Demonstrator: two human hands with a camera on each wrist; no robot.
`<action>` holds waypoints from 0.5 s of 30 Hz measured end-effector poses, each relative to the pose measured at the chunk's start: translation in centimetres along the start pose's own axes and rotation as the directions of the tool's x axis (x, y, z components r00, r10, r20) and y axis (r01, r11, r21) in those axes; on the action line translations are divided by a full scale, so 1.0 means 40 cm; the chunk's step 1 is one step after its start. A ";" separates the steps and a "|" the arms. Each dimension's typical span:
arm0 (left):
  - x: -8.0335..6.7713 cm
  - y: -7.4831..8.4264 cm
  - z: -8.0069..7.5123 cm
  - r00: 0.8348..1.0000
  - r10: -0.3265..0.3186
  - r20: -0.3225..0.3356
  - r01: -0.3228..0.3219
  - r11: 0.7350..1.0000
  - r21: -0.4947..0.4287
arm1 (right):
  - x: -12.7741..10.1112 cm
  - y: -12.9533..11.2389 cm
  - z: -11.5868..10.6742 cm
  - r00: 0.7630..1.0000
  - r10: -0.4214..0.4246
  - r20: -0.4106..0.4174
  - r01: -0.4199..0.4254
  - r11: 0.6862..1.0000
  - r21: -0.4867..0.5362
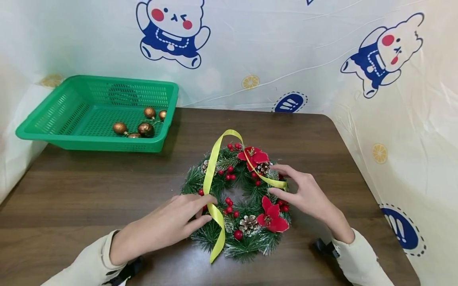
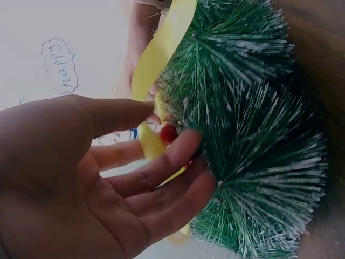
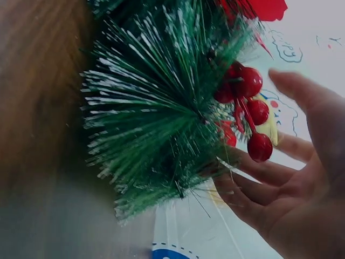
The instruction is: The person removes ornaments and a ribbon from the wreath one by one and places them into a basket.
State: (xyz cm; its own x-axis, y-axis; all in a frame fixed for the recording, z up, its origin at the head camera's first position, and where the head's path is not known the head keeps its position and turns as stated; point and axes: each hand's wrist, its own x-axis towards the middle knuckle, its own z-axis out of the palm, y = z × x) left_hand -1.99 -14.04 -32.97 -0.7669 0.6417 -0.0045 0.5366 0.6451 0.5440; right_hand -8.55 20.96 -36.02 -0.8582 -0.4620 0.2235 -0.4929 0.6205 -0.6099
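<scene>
Dark wood worktop (image 1: 107, 190), hemmed by cartoon-printed sheeting, carries a Christmas wreath (image 1: 237, 202) near its middle, with a yellow ribbon (image 1: 214, 167) arching over the wreath's top and trailing down its lower left. At the wreath's left side the left hand (image 1: 171, 222) pinches the ribbon, while the right hand (image 1: 304, 194), fingers straight and relaxed, touches the ribbon's other end on the right side. Well apart at the far left stands a green basket (image 1: 71, 139) holding bronze baubles (image 1: 144, 127).
</scene>
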 end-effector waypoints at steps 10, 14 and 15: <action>0.013 -0.046 0.010 0.983 0.074 -0.171 -0.048 0.987 0.151 | -0.015 -0.006 0.015 0.993 -0.032 -0.110 0.020 0.993 -0.113; 0.022 -0.071 -0.008 0.982 0.062 -0.181 -0.042 0.993 0.112 | -0.014 -0.015 0.011 0.992 -0.049 -0.118 0.031 0.987 -0.156; 0.023 -0.074 -0.014 0.982 0.058 -0.178 -0.040 0.994 0.099 | -0.013 -0.018 0.009 0.991 -0.057 -0.123 0.036 0.985 -0.166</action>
State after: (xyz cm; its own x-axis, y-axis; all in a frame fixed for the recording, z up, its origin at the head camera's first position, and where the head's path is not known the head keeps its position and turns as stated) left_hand -4.49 -15.60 -34.13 -0.7852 0.5935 0.1766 0.5992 0.6564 0.4583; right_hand -7.70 20.53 -35.96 -0.8396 -0.4155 0.3498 -0.5408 0.7000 -0.4664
